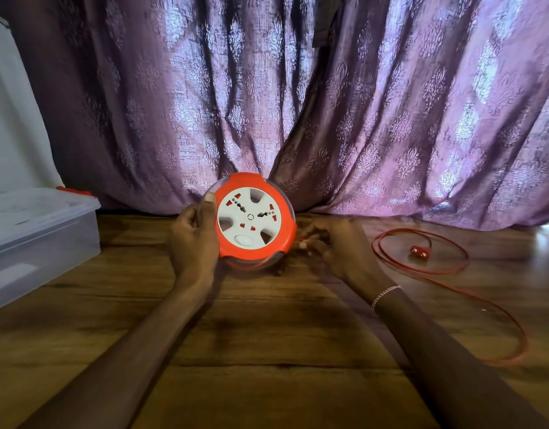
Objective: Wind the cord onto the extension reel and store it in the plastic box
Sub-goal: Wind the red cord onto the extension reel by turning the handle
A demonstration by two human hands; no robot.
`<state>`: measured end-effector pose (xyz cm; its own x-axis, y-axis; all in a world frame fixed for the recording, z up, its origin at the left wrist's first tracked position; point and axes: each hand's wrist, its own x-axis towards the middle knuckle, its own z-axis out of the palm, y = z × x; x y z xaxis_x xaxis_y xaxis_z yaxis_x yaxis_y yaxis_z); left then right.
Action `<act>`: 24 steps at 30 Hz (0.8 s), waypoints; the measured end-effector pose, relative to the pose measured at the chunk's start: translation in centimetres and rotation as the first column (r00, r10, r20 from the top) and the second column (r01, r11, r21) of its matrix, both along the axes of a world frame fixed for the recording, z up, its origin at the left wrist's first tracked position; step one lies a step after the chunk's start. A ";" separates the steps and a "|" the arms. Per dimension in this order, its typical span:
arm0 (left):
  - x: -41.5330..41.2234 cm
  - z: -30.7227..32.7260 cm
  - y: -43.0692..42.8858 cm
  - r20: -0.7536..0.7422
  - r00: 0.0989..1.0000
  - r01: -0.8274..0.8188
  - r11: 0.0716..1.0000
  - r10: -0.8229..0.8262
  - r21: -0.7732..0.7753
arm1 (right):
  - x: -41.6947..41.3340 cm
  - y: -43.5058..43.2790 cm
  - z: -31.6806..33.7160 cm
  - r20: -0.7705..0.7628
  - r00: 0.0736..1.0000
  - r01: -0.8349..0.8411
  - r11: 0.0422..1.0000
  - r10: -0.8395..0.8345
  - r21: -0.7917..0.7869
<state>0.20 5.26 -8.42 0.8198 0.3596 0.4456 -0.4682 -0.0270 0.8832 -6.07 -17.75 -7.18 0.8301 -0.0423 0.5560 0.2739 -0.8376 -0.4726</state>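
Note:
A round red and white extension reel stands on edge above the wooden floor, its socket face turned toward me. My left hand grips its left rim, thumb on the front. My right hand sits just right of the reel, fingers pinched on the thin red cord where it meets the reel. The cord runs right in loose loops on the floor and ends in a red plug. The clear plastic box stands at the left.
A purple patterned curtain hangs across the back and bunches on the floor behind the reel. The box's lid leans upright at the far left. Wooden floor spreads in front of me.

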 end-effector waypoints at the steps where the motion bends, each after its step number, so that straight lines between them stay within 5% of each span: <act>1: 0.0 0.0 0.0 -0.003 1.000 0.000 1.000 0.000 0.001 | -0.1 0.1 0.0 -0.002 1.000 -0.016 1.000 0.016 0.020; 7: 0.0 0.0 0.1 -0.016 1.000 -0.017 0.999 0.018 0.031 | -0.4 0.0 0.2 0.007 0.997 -0.079 0.992 0.079 0.101; 20: 0.2 0.0 0.2 -0.037 0.999 -0.038 0.998 0.040 0.040 | 0.0 -0.9 0.1 -0.007 0.997 -0.076 0.995 0.076 -0.066; 24: 0.2 -0.1 0.1 -0.024 0.999 -0.039 0.998 0.040 0.042 | -0.9 -0.6 0.9 0.232 0.971 -0.049 0.997 0.060 -0.055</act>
<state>0.38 5.32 -8.50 0.8165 0.3735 0.4402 -0.4438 -0.0815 0.8924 -6.98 -18.31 -6.24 0.6775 0.0312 0.7349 0.4177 -0.8387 -0.3495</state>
